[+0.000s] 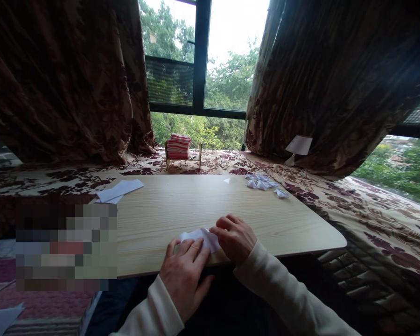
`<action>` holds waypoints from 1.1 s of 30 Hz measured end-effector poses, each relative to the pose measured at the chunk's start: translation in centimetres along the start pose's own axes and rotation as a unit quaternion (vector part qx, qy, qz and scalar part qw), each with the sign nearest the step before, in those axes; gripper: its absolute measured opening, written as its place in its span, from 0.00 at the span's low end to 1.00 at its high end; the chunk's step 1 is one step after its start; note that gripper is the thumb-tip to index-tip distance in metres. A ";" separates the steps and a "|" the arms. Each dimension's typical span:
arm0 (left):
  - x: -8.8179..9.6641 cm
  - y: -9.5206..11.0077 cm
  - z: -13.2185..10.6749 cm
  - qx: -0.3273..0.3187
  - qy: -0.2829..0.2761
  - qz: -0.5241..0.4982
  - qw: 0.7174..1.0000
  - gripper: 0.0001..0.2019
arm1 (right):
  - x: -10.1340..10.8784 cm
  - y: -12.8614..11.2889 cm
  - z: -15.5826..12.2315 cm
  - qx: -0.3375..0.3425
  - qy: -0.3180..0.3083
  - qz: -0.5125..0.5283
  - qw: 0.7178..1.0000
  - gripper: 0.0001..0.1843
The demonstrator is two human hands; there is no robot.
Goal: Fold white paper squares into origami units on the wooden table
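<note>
A small piece of white folded paper (201, 237) lies near the front edge of a light wooden table (182, 205). My left hand (184, 275) lies flat on the paper's near left part, fingers stretched out and pressing down. My right hand (234, 238) rests on the paper's right end with its fingers curled and pressed together on a fold. Both wrists wear cream sleeves.
Sheets of white paper (119, 190) lie at the table's far left, a pile of small folded paper pieces (262, 183) at the far right. A miniature wooden bench with striped cushions (182, 150) stands on the floral sill. Dark curtains hang at both sides.
</note>
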State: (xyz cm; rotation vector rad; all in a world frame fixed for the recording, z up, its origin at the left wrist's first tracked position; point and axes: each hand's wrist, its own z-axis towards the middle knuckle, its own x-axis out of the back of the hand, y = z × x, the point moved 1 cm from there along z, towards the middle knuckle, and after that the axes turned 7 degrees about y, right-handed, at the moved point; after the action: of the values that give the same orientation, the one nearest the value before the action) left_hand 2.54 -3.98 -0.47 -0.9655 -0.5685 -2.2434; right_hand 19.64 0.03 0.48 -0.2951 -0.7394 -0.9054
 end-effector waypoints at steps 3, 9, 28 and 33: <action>0.0 -0.1 0.1 0.001 -0.012 0.000 1.000 0.19 | -0.1 -0.3 0.2 0.008 -0.007 -0.014 1.000 0.09; 0.1 -0.4 0.6 -0.001 -0.022 0.001 1.000 0.16 | 0.0 -0.9 0.3 0.002 -0.016 -0.013 1.000 0.07; 0.2 -0.5 0.6 0.020 -0.017 0.009 1.000 0.18 | -0.4 -1.5 -0.4 -0.006 -0.042 0.049 0.998 0.04; 0.2 -0.5 0.8 0.022 -0.017 0.008 1.000 0.16 | -0.2 -2.0 -0.6 -0.020 -0.032 0.071 0.997 0.05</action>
State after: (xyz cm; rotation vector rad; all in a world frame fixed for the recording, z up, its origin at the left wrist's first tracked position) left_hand 2.51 -3.21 0.09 -0.9838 -0.6218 -2.1947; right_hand 18.25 -1.33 -0.19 -0.4083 -0.7504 -0.7790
